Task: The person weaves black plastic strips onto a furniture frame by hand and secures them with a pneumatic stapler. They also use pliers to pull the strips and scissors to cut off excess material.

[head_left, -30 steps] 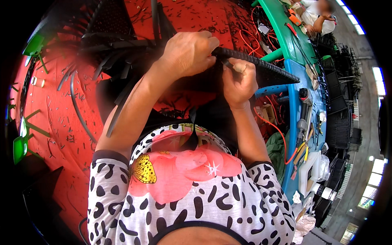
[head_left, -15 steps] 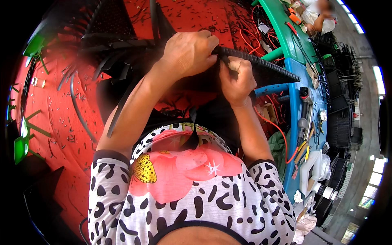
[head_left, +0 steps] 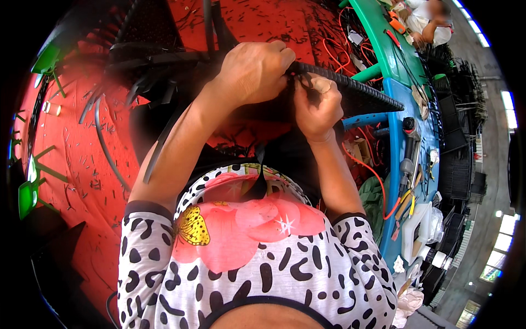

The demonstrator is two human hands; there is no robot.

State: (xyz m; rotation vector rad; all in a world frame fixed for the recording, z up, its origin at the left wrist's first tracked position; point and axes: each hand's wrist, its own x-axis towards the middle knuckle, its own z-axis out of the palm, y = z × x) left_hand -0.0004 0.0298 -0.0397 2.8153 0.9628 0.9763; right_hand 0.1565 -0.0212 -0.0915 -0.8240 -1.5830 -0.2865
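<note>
A dark woven piece with a ribbed black edge (head_left: 356,88) lies across in front of me, slanting down to the right. My left hand (head_left: 255,71) is closed at the left end of that edge, back of the hand up; its fingertips are mostly hidden. Close beside it, my right hand (head_left: 319,107) is curled in a pinch around a thin black strip (head_left: 307,82) at the edge. Loose black strips (head_left: 161,145) hang by my left forearm, and one lies against it. Much of the dark piece under my hands is too dim to make out.
Black offcuts litter the red floor covering (head_left: 87,159). To the right, a blue table (head_left: 392,241) holds a power tool (head_left: 406,148), yellow-handled pliers (head_left: 405,203) and a white frame (head_left: 417,227). A green table (head_left: 383,49) adjoins it; a person (head_left: 430,22) sits beyond. Red hoses run nearby.
My right hand has shifted very slightly, its fingers still curled at the edge. The left hand stays in place, and the woven piece has barely moved.
</note>
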